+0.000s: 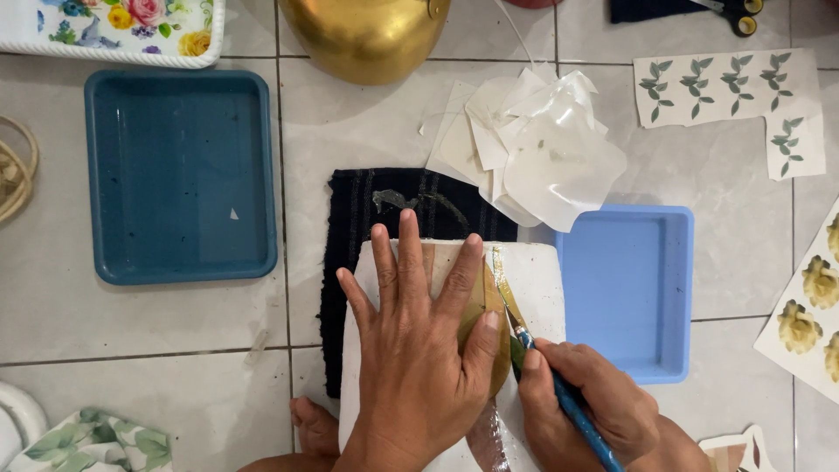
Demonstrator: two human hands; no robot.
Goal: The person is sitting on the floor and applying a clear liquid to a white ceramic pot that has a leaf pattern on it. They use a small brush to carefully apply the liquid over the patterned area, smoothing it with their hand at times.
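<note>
- Head view: the left hand [418, 336] lies flat and open, fingers spread, pressing down on a white object [537, 280] that rests on a dark cloth [376, 205] on the tiled floor [131, 350].
- Under the left palm and thumb sits a golden-brown oval patch [491, 336] on the white object; most of it is hidden by the hand.
- The right hand [594, 406] is closed in a pinch grip on a blue-handled brush [559, 389], held at a slant with its handle running down to the lower right.
- The brush tip touches a narrow gold streak [500, 275] on the white object, just beside the left index finger and thumb.
- A light blue tray [677, 297] sits just right of the white object, its near edge touching or nearly touching it; I cannot tell which.
- A darker blue tray [179, 262] lies well apart to the left, with a tiny white scrap inside.
- Above the cloth is a heap of white and clear backing papers [542, 149], overlapping the cloth's top edge.
- A shiny golden rounded vessel [363, 35] stands at the top centre.
- A sheet of green leaf cut-outs [725, 83] lies top right; a sheet of cream flower cut-outs [808, 306] lies at the right edge.
- Scissors [738, 13] show at the top right, partly cut off.
- A flowered tray [114, 31] is at the top left.
- A bare foot [315, 428] shows at the bottom, beside the white object.
</note>
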